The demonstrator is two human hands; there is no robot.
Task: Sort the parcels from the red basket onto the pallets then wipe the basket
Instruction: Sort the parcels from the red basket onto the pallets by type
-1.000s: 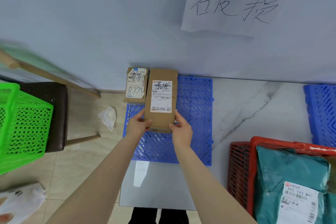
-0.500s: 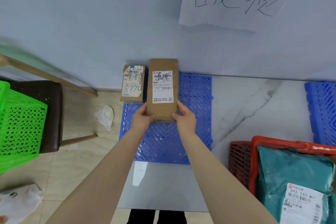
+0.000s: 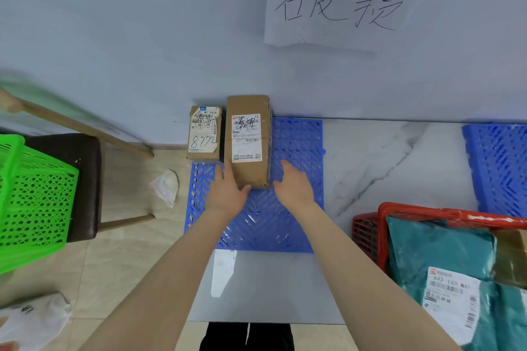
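The main risk lies at the left edge. The small parcel (image 3: 204,134) sits at the far left corner of the blue pallet (image 3: 296,145), seemingly overhanging that corner, where the desk (image 3: 385,157) ends above the floor. The brown parcel (image 3: 248,142) lies just beside it. The left hand (image 3: 228,191) has its straight fingers (image 3: 221,172) along the brown parcel's left side, in the narrow gap between the two. A sideways nudge there could shove the small parcel off the edge. A careless sweep of either wrist could also skew the brown parcel out of line with the wall.

Both hands are open and grip nothing. The right hand (image 3: 293,185) hovers just beside the parcel's near right corner, its fingers relaxed and apart from the box. Whether the left thumb actually touches the cardboard I cannot tell from this angle.

The brown parcel is a long, plain cardboard box lying flat on the far left part of the pallet, its far end against the wall. Its white shipping label faces up, with a barcode and dark handwriting scrawled over it. The right side face shows some tape and slight creasing. The box looks rigid and settled.

In my judgement the sorting is far from done. The red basket (image 3: 368,225) at the near right holds teal mailer bags (image 3: 439,248), and a second blue pallet (image 3: 496,162) lies at the far right.
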